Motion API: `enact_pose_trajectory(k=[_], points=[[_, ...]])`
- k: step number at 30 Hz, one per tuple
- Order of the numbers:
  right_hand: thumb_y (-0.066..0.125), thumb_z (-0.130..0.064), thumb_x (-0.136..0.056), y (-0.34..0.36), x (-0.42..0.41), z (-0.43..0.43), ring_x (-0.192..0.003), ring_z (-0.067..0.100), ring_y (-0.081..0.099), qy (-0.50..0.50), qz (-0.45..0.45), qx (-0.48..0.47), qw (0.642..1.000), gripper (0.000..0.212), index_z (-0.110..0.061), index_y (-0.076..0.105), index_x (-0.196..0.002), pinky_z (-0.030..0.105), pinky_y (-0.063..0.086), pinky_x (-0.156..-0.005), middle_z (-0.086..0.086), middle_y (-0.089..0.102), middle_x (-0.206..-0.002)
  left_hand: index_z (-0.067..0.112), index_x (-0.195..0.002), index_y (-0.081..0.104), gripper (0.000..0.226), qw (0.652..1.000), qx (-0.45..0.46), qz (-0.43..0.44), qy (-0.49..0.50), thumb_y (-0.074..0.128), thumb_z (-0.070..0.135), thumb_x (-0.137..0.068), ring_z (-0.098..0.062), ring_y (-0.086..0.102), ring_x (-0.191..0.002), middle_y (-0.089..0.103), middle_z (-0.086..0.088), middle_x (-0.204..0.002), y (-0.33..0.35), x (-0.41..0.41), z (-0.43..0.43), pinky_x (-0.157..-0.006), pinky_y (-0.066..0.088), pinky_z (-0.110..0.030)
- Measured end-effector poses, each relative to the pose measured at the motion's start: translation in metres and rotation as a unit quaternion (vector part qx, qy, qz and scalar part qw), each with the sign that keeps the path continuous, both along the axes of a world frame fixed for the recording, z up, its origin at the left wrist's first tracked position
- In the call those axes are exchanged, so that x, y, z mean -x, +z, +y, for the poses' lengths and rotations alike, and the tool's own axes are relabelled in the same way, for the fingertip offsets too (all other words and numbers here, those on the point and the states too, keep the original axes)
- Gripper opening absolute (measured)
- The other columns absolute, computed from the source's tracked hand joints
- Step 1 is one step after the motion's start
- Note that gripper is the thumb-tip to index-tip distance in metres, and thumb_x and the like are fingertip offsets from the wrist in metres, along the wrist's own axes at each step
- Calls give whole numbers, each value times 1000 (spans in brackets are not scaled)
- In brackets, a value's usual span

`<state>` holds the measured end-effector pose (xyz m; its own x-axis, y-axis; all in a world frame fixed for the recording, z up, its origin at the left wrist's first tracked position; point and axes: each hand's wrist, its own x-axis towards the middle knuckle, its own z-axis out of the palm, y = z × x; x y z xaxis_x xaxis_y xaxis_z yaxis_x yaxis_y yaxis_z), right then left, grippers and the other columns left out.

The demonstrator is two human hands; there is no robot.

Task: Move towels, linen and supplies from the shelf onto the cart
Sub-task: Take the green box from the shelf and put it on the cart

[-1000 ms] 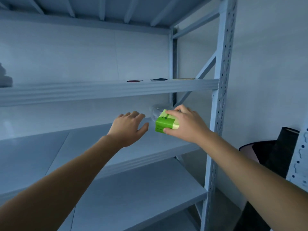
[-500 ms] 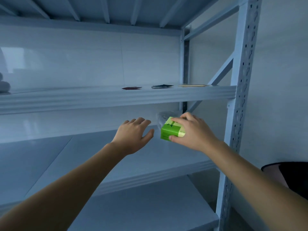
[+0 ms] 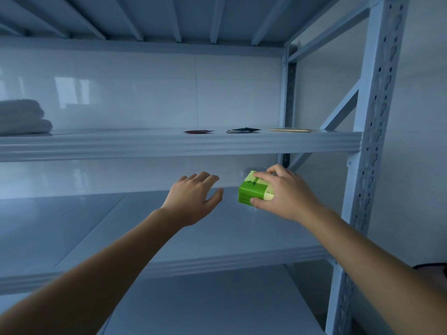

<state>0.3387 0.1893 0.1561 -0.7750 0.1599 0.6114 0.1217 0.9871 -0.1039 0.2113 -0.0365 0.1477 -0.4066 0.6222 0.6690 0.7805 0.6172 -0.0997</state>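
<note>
- I'm seeing the right hand (image 3: pixel 287 193) gripping the green box (image 3: pixel 251 191), fingers over its top, thumb pressing under its lower front edge; box is sitting tilted, one corner pointing at me.
- Box is hanging over the middle shelf board (image 3: pixel 145 228), toward that board's back right; can't tell if its bottom is touching the board.
- Left hand (image 3: pixel 194 198) is hovering palm-down beside the box, fingers spread loose, gripping nothing, a clear gap showing between thumb tip and box.
- Right front upright (image 3: pixel 370 165) is standing just right of the right wrist; diagonal brace (image 3: pixel 338 110) is crossing behind it, so room on that side is looking tight.
- Upper shelf edge (image 3: pixel 169 145) is running just above both hands; headroom is looking low.
- Middle board to the left of the left hand is lying bare, wide room there; its front lip (image 3: pixel 217 262) is passing under both forearms.
- On the upper shelf: folded white towels (image 3: pixel 21 117) sitting far left, then a dark red packet (image 3: pixel 198 131), a black packet (image 3: pixel 244 130) and a flat tan packet (image 3: pixel 290 129) lying in a row near the right end, apart from each other.
- Something pale is showing behind the box; too blurred to tell.
- Lower shelf board (image 3: pixel 205 305) is lying bare.
</note>
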Motion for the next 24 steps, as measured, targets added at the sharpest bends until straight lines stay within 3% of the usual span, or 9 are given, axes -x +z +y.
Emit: enact_pose_trajectory(k=[13, 24], points=[[69, -67, -71, 11, 1, 2, -113, 19, 53, -12, 13, 8, 1000, 74, -38, 52, -136, 37, 41, -98, -8, 47, -120, 21, -128, 59, 63, 1000, 6, 4, -16, 23, 59, -93, -24, 63, -104, 65, 2, -123, 9, 17, 4, -87, 48, -37], [67, -67, -74, 29, -53, 76, -114, 20, 51, -113, -7, -2, 994, 72, -39, 50, -138, 38, 39, -96, -6, 46, -119, 20, -124, 61, 60, 990, 17, 71, -122, 26, 56, -91, -29, 63, -103, 66, -2, -118, 58, -9, 115, -86, 48, -39]])
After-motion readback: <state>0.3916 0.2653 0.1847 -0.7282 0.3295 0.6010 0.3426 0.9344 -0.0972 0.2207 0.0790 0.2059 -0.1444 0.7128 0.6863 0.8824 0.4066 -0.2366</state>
